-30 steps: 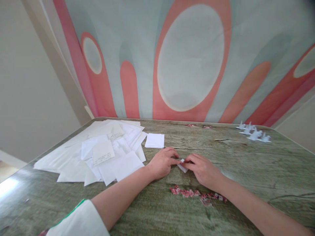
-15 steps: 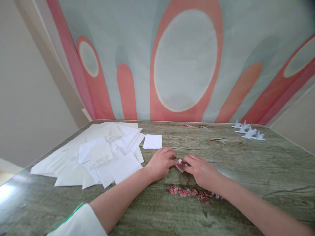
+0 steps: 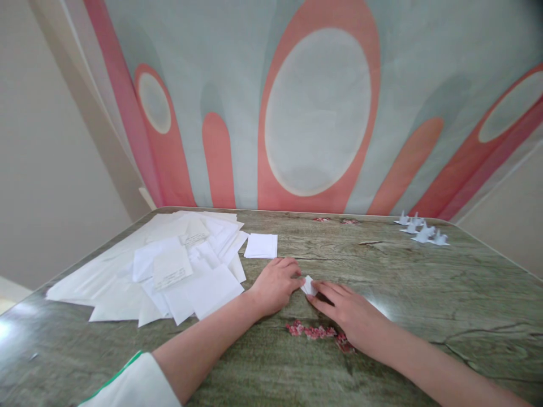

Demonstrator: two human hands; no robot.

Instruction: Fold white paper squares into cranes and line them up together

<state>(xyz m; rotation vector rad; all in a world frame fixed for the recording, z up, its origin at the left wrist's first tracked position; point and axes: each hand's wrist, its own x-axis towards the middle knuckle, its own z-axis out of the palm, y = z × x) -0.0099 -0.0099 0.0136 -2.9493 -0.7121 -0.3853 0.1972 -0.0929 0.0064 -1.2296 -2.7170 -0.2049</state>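
Between my hands, on the wood-patterned table [image 3: 407, 305], lies a small folded white paper [image 3: 309, 286]. My left hand [image 3: 275, 286] holds its left side, with the fingers curled and the tips closed on the edge. From the right, the thumb and fingers of my right hand [image 3: 350, 314] grip the paper's other side, the fingers fairly straight. Part of the paper is hidden under the fingertips. Just beyond my left hand sits a small stack of square white paper [image 3: 261, 246].
A wide, overlapping pile of white paper sheets [image 3: 127, 288] covers the table's left side, some with printed lines. Several folded paper cranes [image 3: 424, 233] stand at the back right. Behind the table hangs a coral and grey-green patterned backdrop [image 3: 246, 158].
My right hand has shifted slightly down and its fingers have straightened, so more of the folded paper shows. My left hand stays at the paper's left edge. The view has tilted slightly.
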